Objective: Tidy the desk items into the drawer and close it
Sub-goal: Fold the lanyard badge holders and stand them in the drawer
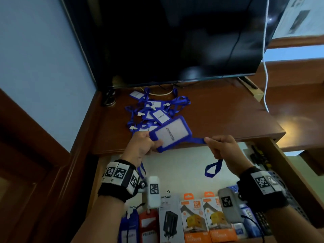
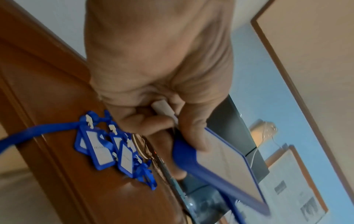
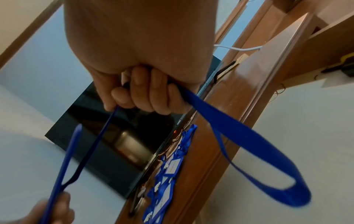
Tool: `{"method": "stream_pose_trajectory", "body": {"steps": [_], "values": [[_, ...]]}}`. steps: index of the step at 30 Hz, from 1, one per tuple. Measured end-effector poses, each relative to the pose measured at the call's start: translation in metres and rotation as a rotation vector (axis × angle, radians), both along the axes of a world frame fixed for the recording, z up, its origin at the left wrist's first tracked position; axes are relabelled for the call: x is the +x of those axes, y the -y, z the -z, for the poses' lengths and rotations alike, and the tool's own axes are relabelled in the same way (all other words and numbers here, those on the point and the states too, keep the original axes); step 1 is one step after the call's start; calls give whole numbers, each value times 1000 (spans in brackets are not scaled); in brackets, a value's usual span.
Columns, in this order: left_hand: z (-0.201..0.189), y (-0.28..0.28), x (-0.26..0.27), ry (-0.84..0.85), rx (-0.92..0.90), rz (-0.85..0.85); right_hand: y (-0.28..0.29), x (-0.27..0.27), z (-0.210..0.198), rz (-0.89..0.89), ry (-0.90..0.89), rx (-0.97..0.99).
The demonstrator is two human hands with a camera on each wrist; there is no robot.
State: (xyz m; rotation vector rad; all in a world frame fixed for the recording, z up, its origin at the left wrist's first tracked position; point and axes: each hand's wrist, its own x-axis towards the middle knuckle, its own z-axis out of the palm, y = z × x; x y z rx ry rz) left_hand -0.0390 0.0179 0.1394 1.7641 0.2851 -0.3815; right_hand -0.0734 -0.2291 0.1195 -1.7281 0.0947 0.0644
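A blue badge holder point(image 1: 171, 133) with a white card hangs in the air above the desk's front edge. My left hand point(image 1: 143, 145) grips its near end, thumb on the frame point(image 2: 193, 150). Its blue lanyard point(image 1: 198, 140) runs right into my right hand point(image 1: 222, 146), which is curled round the strap point(image 3: 199, 103); a loop point(image 1: 213, 168) dangles below the fist over the drawer. A tangled pile of more blue badge holders point(image 1: 152, 111) lies on the brown desk top point(image 1: 219, 111). The open drawer point(image 1: 284, 163) sits beneath both hands.
The drawer's front holds boxed chargers point(image 1: 192, 218), a black adapter box point(image 1: 169, 220) and blue and red badge holders point(image 1: 138, 227). A dark monitor point(image 1: 175, 37) stands at the desk's back, a white cable point(image 1: 265, 67) hangs at right, and a small round object point(image 1: 109, 99) sits at back left.
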Motion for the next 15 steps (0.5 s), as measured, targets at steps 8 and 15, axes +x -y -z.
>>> {"method": "stream_pose_trajectory", "body": {"steps": [8, 15], "values": [[4, 20, 11, 256, 48, -357, -42, -9, -23, -219, 52, -7], [7, 29, -13, 316, 515, 232, -53, -3, -60, -283, 104, 131]]}}
